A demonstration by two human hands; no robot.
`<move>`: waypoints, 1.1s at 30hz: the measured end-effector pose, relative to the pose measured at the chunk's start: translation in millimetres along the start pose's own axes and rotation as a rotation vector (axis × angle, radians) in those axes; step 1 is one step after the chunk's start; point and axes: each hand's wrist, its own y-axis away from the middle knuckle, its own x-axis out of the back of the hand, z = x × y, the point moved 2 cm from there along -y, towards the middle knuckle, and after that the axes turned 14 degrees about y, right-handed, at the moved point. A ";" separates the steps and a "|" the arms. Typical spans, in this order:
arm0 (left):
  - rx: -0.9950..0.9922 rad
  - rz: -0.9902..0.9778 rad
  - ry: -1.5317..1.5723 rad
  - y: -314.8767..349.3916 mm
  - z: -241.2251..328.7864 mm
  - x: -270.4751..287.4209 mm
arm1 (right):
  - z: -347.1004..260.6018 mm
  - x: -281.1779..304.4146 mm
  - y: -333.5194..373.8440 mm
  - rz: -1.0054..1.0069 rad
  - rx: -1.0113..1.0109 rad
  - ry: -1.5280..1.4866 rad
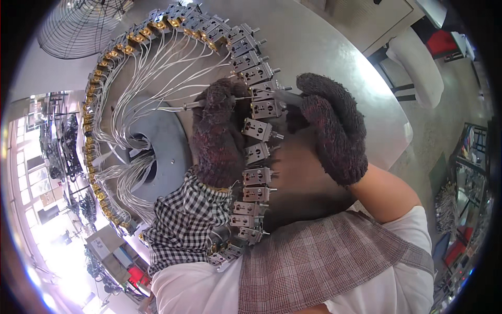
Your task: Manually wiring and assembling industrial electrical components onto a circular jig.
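My left hand (217,131), in a dark knitted glove, is closed around a white cable with a metal cylindrical end (192,105). The cable runs left toward a bundle of white cables (130,107). My right hand (337,123), gloved the same way, is closed on a screwdriver-like tool (287,98) with a greyish tapered handle. Its thin shaft points left across a small metal block (265,109) toward my left fingers. My fingers hide whether the tip touches anything. The block sits in a curved row of similar blocks with holes and threaded studs.
A grey round hub (175,157) stands inside the ring, with cables coming through its opening. Brass-coloured fittings (94,131) line the ring's left side. A wire-cage fan (78,26) is at the far left of the metal table (334,47). A pale chair (418,65) stands beyond its right edge.
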 end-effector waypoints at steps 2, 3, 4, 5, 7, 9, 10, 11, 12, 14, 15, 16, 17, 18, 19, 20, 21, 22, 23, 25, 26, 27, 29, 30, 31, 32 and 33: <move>0.014 -0.027 0.062 3.2 4.3 5.7 | 5.7 -2.4 2.5 -0.049 -0.120 -0.066; 0.030 -0.063 0.115 6.3 6.5 7.1 | 8.5 -5.5 5.9 -0.086 -0.239 -0.136; 0.032 -0.050 0.122 8.0 8.0 9.8 | 9.1 -9.6 9.0 -0.095 -0.249 -0.132; -0.015 0.040 0.070 8.2 11.6 13.4 | 7.7 -14.9 10.4 -0.059 -0.209 -0.154; -0.065 0.139 0.022 7.3 18.0 23.1 | 4.0 -23.0 12.2 -0.033 -0.171 -0.175; 0.009 0.123 0.317 2.0 22.9 38.4 | 7.8 -27.2 9.8 0.039 -0.343 -0.415; -0.001 0.121 0.320 2.6 25.4 41.3 | 10.0 -26.5 8.0 0.030 -0.336 -0.415; -0.079 0.097 0.188 5.0 28.3 42.2 | 14.1 -23.6 6.4 0.031 -0.296 -0.350; -0.159 0.073 0.055 8.9 32.5 42.4 | 16.2 -21.0 4.5 0.031 -0.254 -0.286; -0.180 0.026 0.146 22.8 46.6 51.8 | 18.5 -21.3 1.5 0.013 -0.271 -0.333; -0.171 -0.019 0.241 29.0 50.5 54.5 | 21.4 -19.1 -0.2 0.012 -0.308 -0.366; -0.177 -0.028 0.243 37.1 54.0 53.1 | 25.3 -16.7 -3.6 0.012 -0.297 -0.365; -0.296 -0.003 -0.035 50.4 63.6 46.6 | 26.7 -15.9 -7.2 -0.006 -0.277 -0.337; -0.408 0.023 -0.309 60.9 67.8 45.2 | 31.4 -13.6 -10.0 -0.020 -0.260 -0.302; -0.409 0.019 -0.304 70.7 67.9 50.8 | 35.9 -10.9 -11.4 -0.018 -0.256 -0.298; -0.549 0.033 -0.695 85.9 75.1 54.3 | 36.1 -11.7 -13.3 -0.012 -0.260 -0.338; -0.682 0.050 -1.079 97.6 75.3 56.1 | 37.8 -8.2 -15.1 -0.008 -0.261 -0.369; -0.690 0.055 -1.071 104.2 73.8 58.6 | 40.4 -3.8 -17.8 -0.015 -0.254 -0.363; -0.848 -0.052 -1.338 114.0 77.4 56.7 | 41.0 -4.9 -20.6 -0.010 -0.227 -0.376; -1.040 -0.238 -1.515 119.8 79.7 64.1 | 39.4 -6.0 -24.1 -0.010 -0.202 -0.391; -1.038 -0.229 -1.507 114.1 79.0 66.3 | 39.9 -6.1 -24.9 -0.011 -0.215 -0.393; -1.061 -0.288 -1.631 111.1 76.7 61.5 | 39.4 -5.1 -26.1 -0.020 -0.226 -0.404; -1.115 -0.342 -1.776 105.1 71.4 53.1 | 38.7 -3.0 -29.6 -0.044 -0.229 -0.412; -1.114 -0.335 -1.770 101.2 71.3 53.3 | 38.7 -2.0 -30.9 -0.053 -0.232 -0.422; -1.130 -0.335 -1.719 97.6 72.1 54.0 | 39.0 -1.4 -32.1 -0.057 -0.233 -0.416; -1.149 -0.336 -1.672 93.8 74.9 55.2 | 39.4 -2.7 -34.2 -0.053 -0.217 -0.435; -1.160 -0.333 -1.684 90.8 76.9 50.5 | 39.3 -4.0 -35.4 -0.048 -0.201 -0.455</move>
